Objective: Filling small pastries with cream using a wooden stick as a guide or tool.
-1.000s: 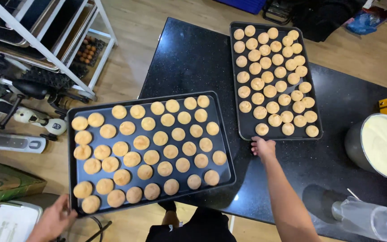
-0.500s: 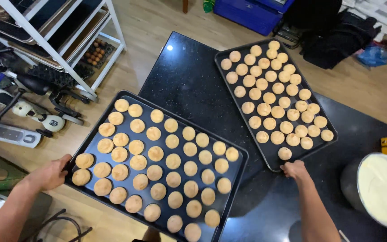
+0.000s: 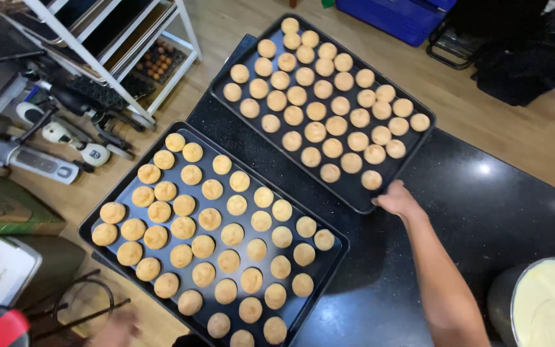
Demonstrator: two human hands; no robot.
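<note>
The right hand [image 3: 396,200] grips the near corner of the far baking tray [image 3: 380,193], which sits at about one o'clock on the black counter [image 3: 483,205]. Round golden buns [image 3: 315,131] fill it in rows. The left hand [image 3: 115,331] is a blur at seven o'clock, just beside the near tray [image 3: 107,199] of buns; I cannot tell if it holds anything. A pot of cream [image 3: 550,305] stands at four o'clock.

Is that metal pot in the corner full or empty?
Nearly full. The metal pot at the lower right holds pale yellow cream close to its rim, though the frame edge cuts part of it off.
</note>
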